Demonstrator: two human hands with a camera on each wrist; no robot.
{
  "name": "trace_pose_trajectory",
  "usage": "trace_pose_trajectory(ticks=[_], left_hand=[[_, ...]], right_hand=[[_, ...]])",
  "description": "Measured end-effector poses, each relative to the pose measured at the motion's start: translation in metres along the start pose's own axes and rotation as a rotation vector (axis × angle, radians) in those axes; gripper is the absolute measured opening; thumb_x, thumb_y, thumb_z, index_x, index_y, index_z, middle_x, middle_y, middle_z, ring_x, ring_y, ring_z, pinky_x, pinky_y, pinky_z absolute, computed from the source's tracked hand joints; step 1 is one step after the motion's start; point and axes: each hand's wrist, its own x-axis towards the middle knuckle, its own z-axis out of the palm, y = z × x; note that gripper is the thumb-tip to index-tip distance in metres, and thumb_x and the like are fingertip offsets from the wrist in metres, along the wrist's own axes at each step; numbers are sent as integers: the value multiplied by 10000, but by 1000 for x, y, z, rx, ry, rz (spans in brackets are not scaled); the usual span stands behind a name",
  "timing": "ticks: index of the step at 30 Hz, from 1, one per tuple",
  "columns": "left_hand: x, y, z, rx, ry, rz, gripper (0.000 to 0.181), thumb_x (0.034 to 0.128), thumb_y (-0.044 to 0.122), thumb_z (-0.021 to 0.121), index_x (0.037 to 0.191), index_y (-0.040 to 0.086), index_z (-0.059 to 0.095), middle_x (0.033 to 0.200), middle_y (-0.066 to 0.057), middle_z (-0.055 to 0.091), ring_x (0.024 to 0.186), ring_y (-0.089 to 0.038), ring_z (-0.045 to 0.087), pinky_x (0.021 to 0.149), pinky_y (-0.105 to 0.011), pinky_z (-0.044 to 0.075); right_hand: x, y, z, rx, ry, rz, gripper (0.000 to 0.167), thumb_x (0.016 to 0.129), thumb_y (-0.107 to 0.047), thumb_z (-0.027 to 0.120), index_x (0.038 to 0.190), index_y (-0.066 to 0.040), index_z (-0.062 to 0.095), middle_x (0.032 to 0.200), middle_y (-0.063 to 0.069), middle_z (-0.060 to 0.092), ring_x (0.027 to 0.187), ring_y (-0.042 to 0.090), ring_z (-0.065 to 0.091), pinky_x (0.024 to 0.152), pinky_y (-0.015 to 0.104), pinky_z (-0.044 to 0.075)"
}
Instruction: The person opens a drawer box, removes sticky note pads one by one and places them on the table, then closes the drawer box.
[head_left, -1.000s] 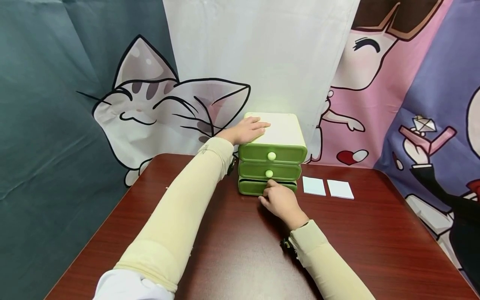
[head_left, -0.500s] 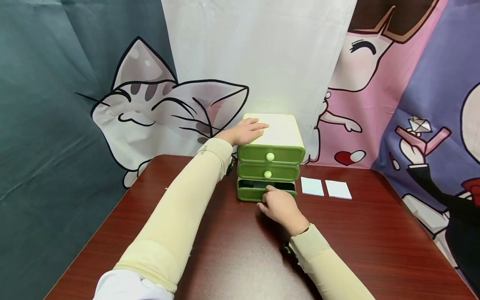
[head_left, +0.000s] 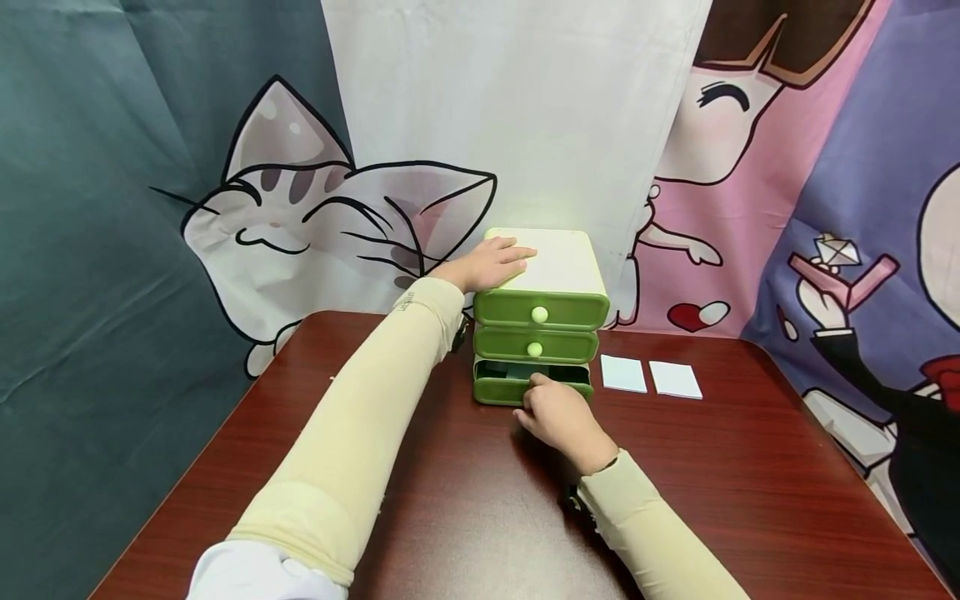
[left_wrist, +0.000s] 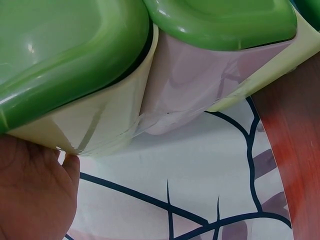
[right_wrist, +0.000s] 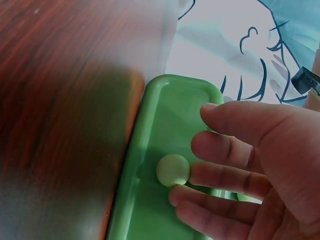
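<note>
A small cabinet with a white top [head_left: 558,260] and green drawer fronts stands at the back of the table. Its lowest drawer [head_left: 495,392] is pulled out; the inside looks dark, and its contents cannot be made out. My left hand [head_left: 489,263] rests flat on the cabinet's top left side, fingers straight. At the front of the lowest drawer is my right hand [head_left: 558,417]. In the right wrist view, its loosely bent fingers [right_wrist: 227,180] lie beside the round pale green knob [right_wrist: 173,170], with a fingertip at the knob's edge and no finger wrapped around it.
Two pale square paper pads [head_left: 623,373] lie to the right of the cabinet on the reddish-brown table [head_left: 465,500]. The upper drawer [head_left: 510,310] and middle drawer [head_left: 502,343] are closed. A printed cloth [head_left: 525,108] hangs behind.
The lowest drawer has come out toward me from a narrow gap, with my right hand moving back along with it. My left hand has stayed on the cabinet top.
</note>
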Motion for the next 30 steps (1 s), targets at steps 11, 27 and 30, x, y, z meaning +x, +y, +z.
trace_pose_trajectory(ticks=[11,27,30], left_hand=[[-3,0,-1,-9,22,25,508,1106,414,296,1588,265,364,1682,-119,155,1552,-292,67,1240,-504,66],[-2,0,0,6,19,30,511,1105,404,295,1589,253,362,1682,-107,159,1552,-285,71,1244,-481,51],[-1,0,0,17,19,36,514,1105,399,297,1588,241,365,1680,-110,169,1551,-286,79,1244,-477,49]], right_hand=[[2,-5,6,17,4,31,169,852,-129,755,699,-90,693,742,25,471,583,225,617,600,394,545],[-2,-21,4,-81,60,54,336,807,12,706,542,-106,535,725,77,502,502,266,591,472,403,525],[-4,-27,-4,-89,36,61,336,792,5,716,532,-103,534,703,65,507,509,261,598,479,399,524]])
